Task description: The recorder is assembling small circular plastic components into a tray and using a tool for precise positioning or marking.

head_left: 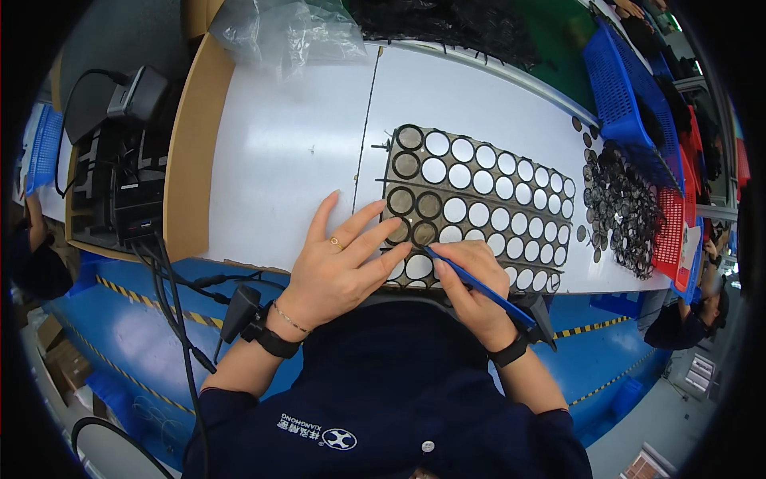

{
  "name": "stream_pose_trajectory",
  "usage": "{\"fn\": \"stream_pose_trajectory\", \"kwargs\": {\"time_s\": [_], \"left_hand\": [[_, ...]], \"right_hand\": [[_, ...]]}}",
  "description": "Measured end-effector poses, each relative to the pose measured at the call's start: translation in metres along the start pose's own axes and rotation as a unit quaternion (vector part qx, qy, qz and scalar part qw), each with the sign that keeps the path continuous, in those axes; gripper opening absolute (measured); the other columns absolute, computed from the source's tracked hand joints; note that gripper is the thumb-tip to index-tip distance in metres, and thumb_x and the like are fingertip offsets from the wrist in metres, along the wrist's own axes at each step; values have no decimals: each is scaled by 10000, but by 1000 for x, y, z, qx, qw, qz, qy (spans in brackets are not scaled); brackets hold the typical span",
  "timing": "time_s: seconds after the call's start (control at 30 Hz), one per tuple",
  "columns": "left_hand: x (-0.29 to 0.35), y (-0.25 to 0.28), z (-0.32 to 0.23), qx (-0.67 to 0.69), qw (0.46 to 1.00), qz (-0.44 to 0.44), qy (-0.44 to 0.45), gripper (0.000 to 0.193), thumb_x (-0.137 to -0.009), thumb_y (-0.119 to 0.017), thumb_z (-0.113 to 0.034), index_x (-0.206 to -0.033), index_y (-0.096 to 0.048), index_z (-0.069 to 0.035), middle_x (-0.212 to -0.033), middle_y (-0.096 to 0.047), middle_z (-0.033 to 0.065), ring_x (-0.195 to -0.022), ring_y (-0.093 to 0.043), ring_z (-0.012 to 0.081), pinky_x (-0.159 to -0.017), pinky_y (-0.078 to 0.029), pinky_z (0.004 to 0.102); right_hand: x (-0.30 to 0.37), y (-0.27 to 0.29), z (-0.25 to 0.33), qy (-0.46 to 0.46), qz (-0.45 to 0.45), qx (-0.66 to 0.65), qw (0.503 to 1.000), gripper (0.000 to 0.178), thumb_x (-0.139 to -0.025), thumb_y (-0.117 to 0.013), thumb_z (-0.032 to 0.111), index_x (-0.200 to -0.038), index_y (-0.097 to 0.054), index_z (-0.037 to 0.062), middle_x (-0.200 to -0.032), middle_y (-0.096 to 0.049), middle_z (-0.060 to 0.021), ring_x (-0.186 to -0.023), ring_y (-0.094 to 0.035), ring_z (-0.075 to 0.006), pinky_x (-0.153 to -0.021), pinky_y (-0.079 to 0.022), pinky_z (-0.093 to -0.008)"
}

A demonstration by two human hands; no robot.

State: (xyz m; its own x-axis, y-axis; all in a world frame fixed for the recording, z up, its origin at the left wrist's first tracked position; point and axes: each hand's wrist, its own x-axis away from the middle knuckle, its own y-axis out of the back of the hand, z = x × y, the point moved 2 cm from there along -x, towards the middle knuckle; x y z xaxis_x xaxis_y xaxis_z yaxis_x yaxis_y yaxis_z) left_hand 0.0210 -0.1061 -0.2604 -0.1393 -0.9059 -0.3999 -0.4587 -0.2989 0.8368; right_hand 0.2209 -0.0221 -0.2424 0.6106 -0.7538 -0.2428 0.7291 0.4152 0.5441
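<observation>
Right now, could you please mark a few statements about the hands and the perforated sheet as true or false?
1. The right hand holds a blue tool. True.
2. The left hand is lifted clear of the sheet. False: its fingers rest on the sheet.
3. Every hole in the sheet holds a black ring. False: only some at the left end do.
4. A pile of dark rings lies right of the sheet. True.

The bench at centre frame looks smooth, matt white. On it, the perforated sheet seems thin dull-brown card or plastic. The blue tool looks plastic, as do the meshed baskets upper right. Crinkled glossy film bag at top.
</observation>
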Motion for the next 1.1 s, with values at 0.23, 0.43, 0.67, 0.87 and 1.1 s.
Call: {"fn": "stream_pose_trajectory", "kwargs": {"time_s": [0.23, 0.43, 0.67, 0.87, 1.1], "left_hand": [[-1, -1, -1, 7, 1000, 13, -1, 329, -812, -759, -178, -1138, -751, -223, -1280, -656, 18, -1312, -566, 250, -1165, -308, 602], [-1, -2, -1, 1, 1000, 8, -3, 336, -809, -759, -169, -1140, -752, -227, -1283, -656, 17, -1316, -567, 249, -1169, -300, 603], [-2, -1, 1, 4, 1000, 13, -5, 374, -787, -764, -165, -1155, -750, -234, -1284, -658, 20, -1316, -570, 255, -1172, -294, 606], [-2, -1, -1, 6, 1000, 22, -15, 340, -775, -763, -136, -1103, -741, -223, -1295, -653, 23, -1319, -563, 269, -1170, -290, 619], [-11, 1, -1, 29, 999, 15, 2, 350, -809, -764, -131, -1152, -721, -187, -1351, -636, 41, -1326, -556, 278, -1169, -295, 610]], "right_hand": [[2, -3, -2, 2, 9, 11, 1000, 210, -870, -735, 33, -1080, -742, 32, -941, -726, -106, -873, -674, -258, -803, -512, -352], [1, -2, 0, 11, 7, 11, 1000, 211, -863, -737, 23, -1073, -745, 36, -934, -725, -105, -869, -675, -256, -808, -511, -348], [4, -5, -3, 18, 10, 24, 999, 277, -834, -740, 9, -1106, -741, 54, -1000, -725, -102, -903, -670, -262, -834, -502, -365], [4, -11, 8, 137, 34, 282, 949, 371, -841, -708, 50, -1211, -681, 52, -1222, -685, -118, -1141, -644, -286, -1054, -395, -481], [6, 172, -97, 18, -213, 539, 815, 260, -984, -628, 82, -1229, -706, 43, -1252, -627, -210, -1116, -596, -362, -942, -467, -467]]}}
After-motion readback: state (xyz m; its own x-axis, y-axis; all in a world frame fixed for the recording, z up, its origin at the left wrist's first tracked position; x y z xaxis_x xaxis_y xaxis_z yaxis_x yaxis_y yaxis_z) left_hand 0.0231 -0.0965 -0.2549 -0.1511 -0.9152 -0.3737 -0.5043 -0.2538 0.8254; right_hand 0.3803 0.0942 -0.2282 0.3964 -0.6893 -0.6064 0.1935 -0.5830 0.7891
